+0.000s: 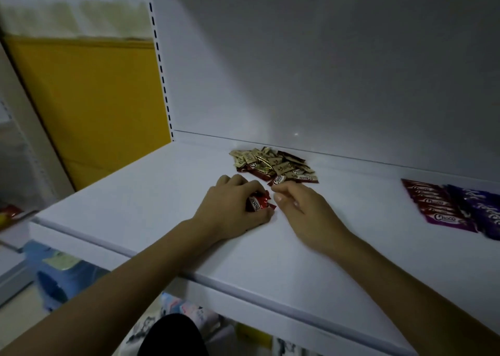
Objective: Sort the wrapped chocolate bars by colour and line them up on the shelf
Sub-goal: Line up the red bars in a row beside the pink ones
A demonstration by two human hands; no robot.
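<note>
A loose pile of small gold and red wrapped chocolate bars [273,164] lies near the back of the white shelf [151,193]. My left hand [232,206] rests on the shelf in front of the pile, its fingers curled round a few red bars [258,202]. My right hand [300,204] is just to its right, and its fingertips pinch one red bar [278,179] at the pile's front edge. At the far right, a fanned row of red bars [435,206] lies beside a row of purple bars [479,209].
The shelf's white back panel [324,71] rises behind the pile, with a slotted upright [159,66] at its left. A yellow wall panel [94,106] is further left. Below the shelf's front edge are blue packages [56,271] and other goods.
</note>
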